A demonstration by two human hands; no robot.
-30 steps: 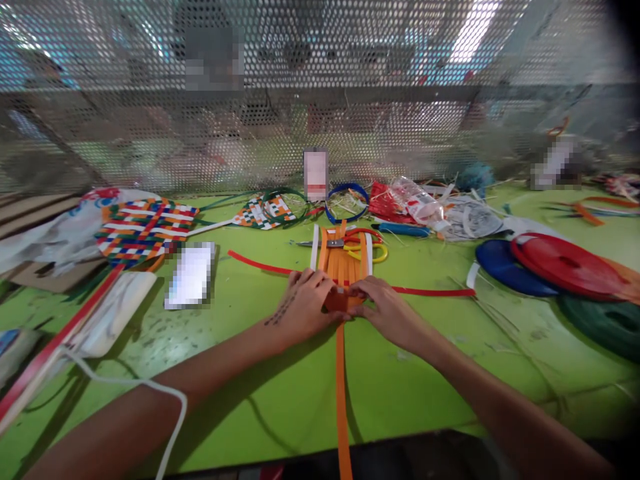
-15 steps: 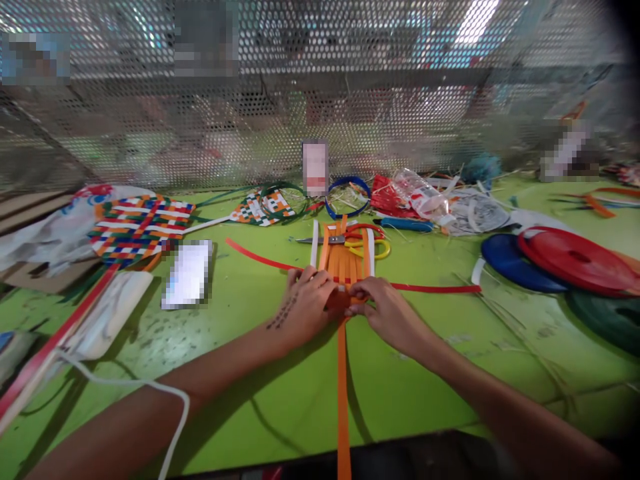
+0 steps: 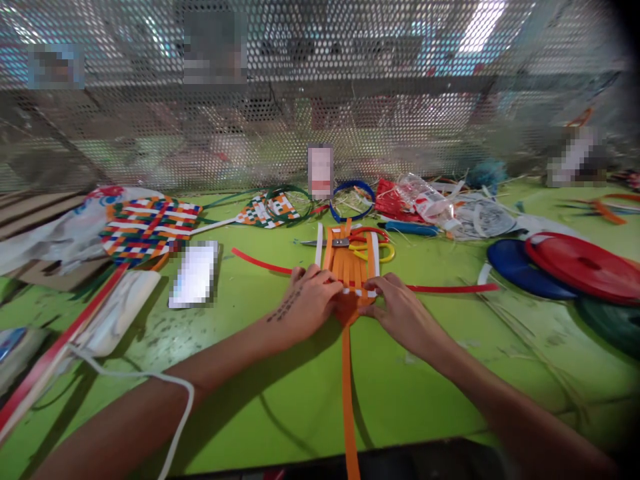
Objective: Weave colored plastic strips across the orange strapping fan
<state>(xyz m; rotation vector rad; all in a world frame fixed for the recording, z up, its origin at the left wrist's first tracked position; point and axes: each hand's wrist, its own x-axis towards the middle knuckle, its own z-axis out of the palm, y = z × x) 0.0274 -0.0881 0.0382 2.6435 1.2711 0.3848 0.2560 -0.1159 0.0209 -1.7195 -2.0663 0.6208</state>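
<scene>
An orange piece of woven strips (image 3: pixel 353 270) lies on the green table between my hands, with white strips at its sides. A long orange strip (image 3: pixel 349 393) runs from its lower end toward me. My left hand (image 3: pixel 313 300) grips the lower left edge of the weave, fingers bent over it. At the lower right edge, my right hand (image 3: pixel 395 303) pinches the weave between thumb and fingers. A red strip (image 3: pixel 445 289) crosses the weave and sticks out on both sides. Scissors (image 3: pixel 370 245) with red and yellow handles rest on the upper part of the strips.
Rolls of blue, red (image 3: pixel 583 263) and green strip lie at the right. A woven fan (image 3: pixel 153 227) and a phone (image 3: pixel 194 273) are at the left. Behind stand a blue ring (image 3: pixel 353 200), a plastic bottle (image 3: pixel 425 198) and a mesh screen (image 3: pixel 270 127). A white cable (image 3: pixel 187 407) crosses my left forearm.
My right hand has shifted slightly right, away from my left hand, so more of the weave's lower edge with white pieces shows. The whole view has shifted a little.
</scene>
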